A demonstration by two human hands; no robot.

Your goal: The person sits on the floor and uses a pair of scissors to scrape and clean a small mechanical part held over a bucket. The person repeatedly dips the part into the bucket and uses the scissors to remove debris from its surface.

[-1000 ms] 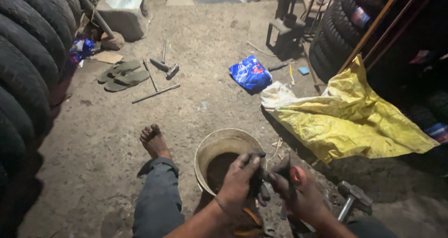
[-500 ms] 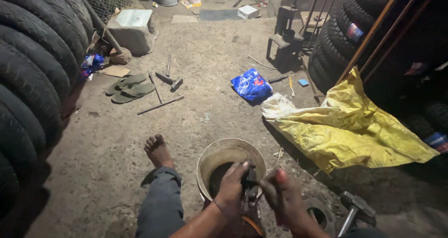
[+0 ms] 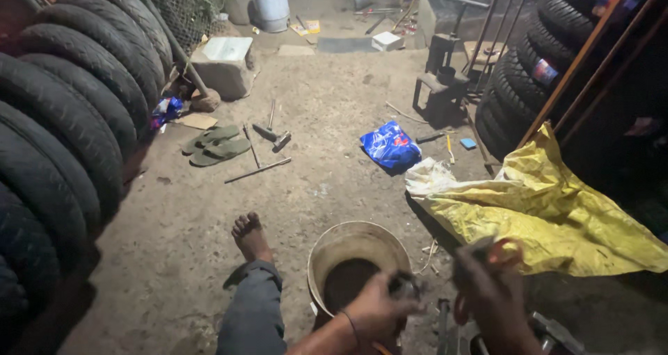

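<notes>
Two grimy hands | left hand (image 3: pixel 376 310) pinching dark blurred lump | right hand (image 3: pixel 490 292) grip unclear | round bucket (image 3: pixel 327 247)

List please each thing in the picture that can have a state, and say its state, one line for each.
left hand: closed on a small dark part, over the bucket
right hand: raised, motion-blurred, grip unclear
bucket: upright, open, dark contents inside
yellow sack: crumpled, lying on the ground
blue bag: lying crumpled on the ground
sandals: off, side by side
tyres: standing in a row
</notes>
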